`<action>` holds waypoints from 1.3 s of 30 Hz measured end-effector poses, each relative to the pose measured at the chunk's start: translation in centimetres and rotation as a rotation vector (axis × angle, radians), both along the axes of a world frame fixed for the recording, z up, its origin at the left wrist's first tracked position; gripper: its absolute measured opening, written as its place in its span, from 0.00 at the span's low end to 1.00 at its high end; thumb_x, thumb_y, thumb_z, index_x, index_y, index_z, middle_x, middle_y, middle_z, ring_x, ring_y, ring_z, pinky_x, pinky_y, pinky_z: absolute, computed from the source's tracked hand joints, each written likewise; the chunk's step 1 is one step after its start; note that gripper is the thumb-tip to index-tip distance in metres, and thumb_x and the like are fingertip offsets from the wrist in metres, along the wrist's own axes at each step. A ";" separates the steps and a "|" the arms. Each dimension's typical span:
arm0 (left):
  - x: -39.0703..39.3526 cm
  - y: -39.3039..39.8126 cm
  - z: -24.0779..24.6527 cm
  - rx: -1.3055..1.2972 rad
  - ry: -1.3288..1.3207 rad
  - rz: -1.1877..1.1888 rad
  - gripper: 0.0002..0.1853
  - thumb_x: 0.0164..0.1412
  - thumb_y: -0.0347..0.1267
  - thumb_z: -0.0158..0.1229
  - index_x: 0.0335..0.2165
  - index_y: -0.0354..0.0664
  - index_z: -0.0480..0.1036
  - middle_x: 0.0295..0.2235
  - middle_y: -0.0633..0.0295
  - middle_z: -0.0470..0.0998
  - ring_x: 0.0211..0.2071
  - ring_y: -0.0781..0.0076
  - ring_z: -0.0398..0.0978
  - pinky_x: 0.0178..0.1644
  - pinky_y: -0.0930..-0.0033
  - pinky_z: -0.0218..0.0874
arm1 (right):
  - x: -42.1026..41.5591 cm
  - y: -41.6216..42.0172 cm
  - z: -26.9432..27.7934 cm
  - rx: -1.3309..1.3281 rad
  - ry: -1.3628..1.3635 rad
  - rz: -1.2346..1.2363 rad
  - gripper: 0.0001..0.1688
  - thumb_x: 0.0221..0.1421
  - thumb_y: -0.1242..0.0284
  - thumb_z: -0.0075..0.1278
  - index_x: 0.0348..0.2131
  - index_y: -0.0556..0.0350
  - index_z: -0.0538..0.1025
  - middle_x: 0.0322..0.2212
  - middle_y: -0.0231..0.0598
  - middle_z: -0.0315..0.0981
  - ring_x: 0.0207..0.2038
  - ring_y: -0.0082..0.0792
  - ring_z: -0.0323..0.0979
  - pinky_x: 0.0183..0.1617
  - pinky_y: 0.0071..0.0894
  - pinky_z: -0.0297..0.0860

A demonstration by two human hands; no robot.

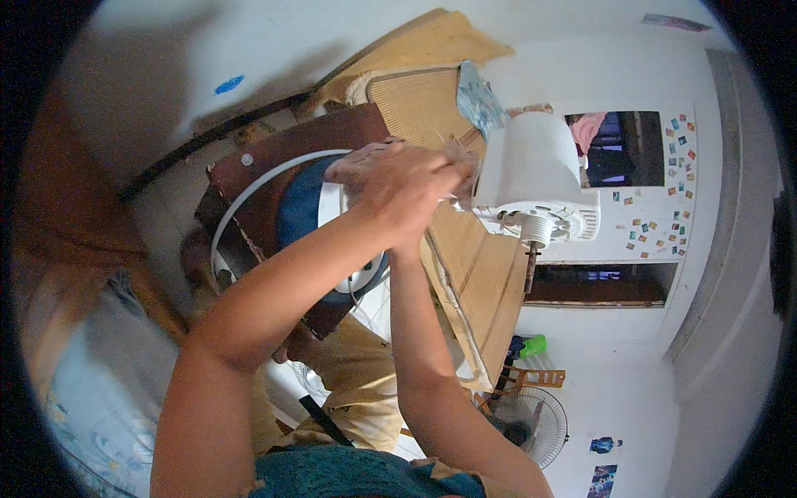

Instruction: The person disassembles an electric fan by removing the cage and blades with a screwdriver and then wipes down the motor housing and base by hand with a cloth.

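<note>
A stand fan's white motor housing (529,162) is tilted in front of me, with no blades or grille on it. Its bare metal shaft (531,274) sticks out past a white threaded collar (535,229). My left hand (405,187) is at the neck beside the housing, its fingers blurred. Behind it, my right hand (358,163) is mostly hidden, so its grip does not show. Below the hands, the fan's blue and white base (297,208) rests on a dark brown board (324,127). A pale curved rim (249,190) arcs around the base.
A wooden slatted panel (482,264) with a ragged pale edge lies beyond my right forearm. Light blue cloth (476,99) hangs near the housing. Another fan with a wire grille (532,423) and a wooden chair (542,377) stand farther off. Patterned bedding (106,398) is at lower left.
</note>
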State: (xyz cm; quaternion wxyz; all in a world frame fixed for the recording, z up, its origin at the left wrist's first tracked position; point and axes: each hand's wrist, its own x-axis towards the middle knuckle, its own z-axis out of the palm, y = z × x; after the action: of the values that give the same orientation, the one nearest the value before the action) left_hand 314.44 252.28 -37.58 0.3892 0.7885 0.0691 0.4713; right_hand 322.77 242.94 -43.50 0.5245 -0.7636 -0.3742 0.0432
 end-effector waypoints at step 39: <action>-2.0 -0.2 -6.3 -0.169 -0.057 -0.117 0.25 0.56 0.25 0.46 0.53 0.45 0.66 0.53 0.52 0.68 0.50 0.55 0.70 0.50 0.56 0.62 | 0.9 -2.2 0.5 0.310 0.560 0.305 0.36 0.54 0.63 0.45 0.59 0.49 0.53 0.56 0.39 0.57 0.60 0.38 0.54 0.64 0.41 0.50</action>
State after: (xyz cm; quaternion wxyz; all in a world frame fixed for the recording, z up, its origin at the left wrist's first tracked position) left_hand 312.43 252.07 -43.88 0.4831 0.7417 0.0513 0.4626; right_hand 323.70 240.74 -43.04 0.7039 -0.5689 -0.3277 0.2712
